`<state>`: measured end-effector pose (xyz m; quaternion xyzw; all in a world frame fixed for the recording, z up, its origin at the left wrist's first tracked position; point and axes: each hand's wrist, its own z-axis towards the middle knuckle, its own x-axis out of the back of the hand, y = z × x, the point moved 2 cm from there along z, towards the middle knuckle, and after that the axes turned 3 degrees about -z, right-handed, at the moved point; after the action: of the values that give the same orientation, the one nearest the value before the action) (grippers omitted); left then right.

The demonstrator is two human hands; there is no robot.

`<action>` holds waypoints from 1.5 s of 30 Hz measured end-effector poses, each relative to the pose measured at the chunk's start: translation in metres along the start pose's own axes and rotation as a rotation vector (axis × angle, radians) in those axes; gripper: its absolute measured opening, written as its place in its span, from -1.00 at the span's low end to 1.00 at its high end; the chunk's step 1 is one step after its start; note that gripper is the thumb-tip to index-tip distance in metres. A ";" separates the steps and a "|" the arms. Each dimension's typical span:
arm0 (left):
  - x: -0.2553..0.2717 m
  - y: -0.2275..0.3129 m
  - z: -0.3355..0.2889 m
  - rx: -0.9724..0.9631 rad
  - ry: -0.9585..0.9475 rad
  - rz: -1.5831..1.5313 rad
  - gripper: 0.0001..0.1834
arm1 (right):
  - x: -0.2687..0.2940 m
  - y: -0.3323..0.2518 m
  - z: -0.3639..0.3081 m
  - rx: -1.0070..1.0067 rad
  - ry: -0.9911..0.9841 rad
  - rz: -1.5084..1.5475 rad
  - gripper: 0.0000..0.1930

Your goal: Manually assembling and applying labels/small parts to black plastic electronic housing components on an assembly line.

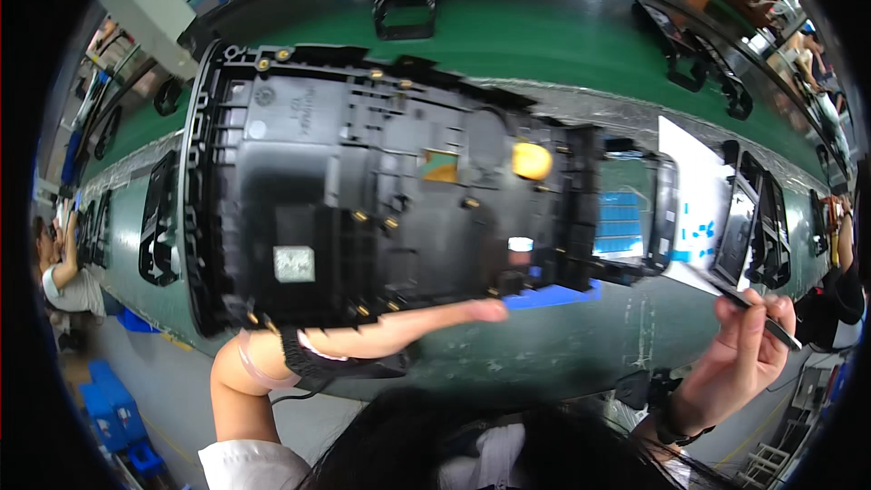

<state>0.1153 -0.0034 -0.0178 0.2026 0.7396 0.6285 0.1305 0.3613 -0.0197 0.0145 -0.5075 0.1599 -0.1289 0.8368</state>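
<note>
A large black plastic housing (408, 227) with ribs and small brass inserts is raised close in front of me and fills the middle of the view. My left hand (435, 318) supports it at the near edge; the thumb lies along that edge, and the other fingers are hidden. On the housing's inner face are a yellow round patch (532, 161) and a pale square label (294, 264). At the right my right hand (748, 336) pinches slim dark tweezers (776, 330), whose far end points toward a white sheet (694, 181) bearing small blue pieces.
Beyond lies a green conveyor belt (508, 27) carrying a black frame (406, 4) and other black housings (689, 50). More housings (159, 218) stand on the bench at left and right. Blue bins (113, 408) sit on the floor. Other people work at both sides.
</note>
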 end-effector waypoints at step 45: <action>-0.114 0.038 0.427 0.104 0.588 1.212 -0.53 | 0.300 0.100 -0.103 -0.301 0.192 -1.142 -0.87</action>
<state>0.4120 0.3231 -0.0626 0.4082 0.5291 0.5832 -0.4619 0.6002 -0.1710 -0.1597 -0.6122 -0.0467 -0.5797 0.5356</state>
